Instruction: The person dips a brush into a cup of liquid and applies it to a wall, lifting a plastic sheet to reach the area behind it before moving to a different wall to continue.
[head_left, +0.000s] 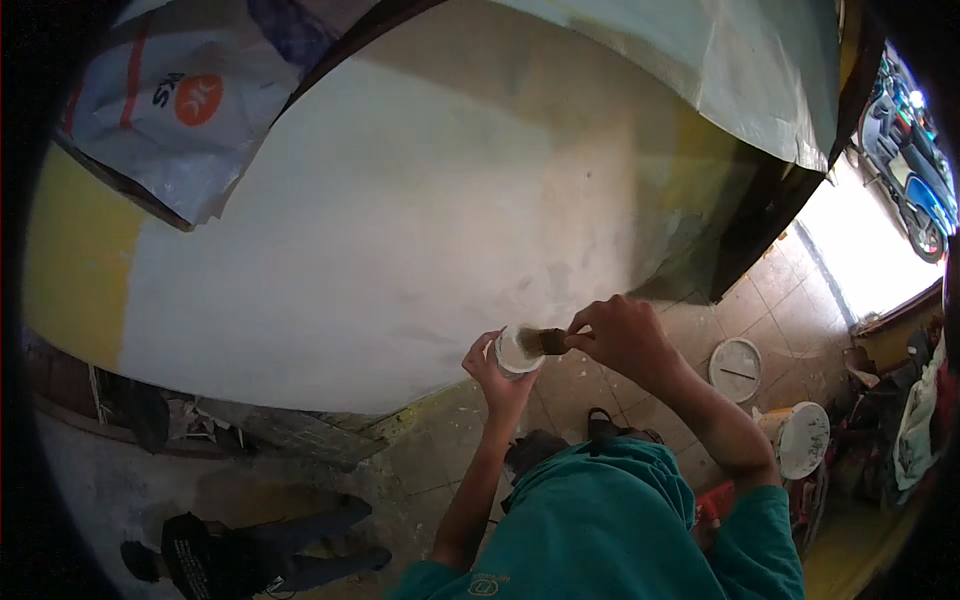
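Note:
Wrapped around a small white paint cup, my left hand holds it up in front of the wall. In my right hand is a flat paintbrush, pinched near its handle, which my fingers mostly hide. The brush's pale bristles reach over the cup's rim; whether their tips touch the paint I cannot tell. Beyond my hands stands the wall, coated white over most of its face, with a yellow patch at its left end and yellowish areas at the right.
A white paint bucket and a round lid with a stick stand on the tiled floor at right. Plastic sheeting hangs above. Another person is at lower left. A motorcycle shows outside the doorway.

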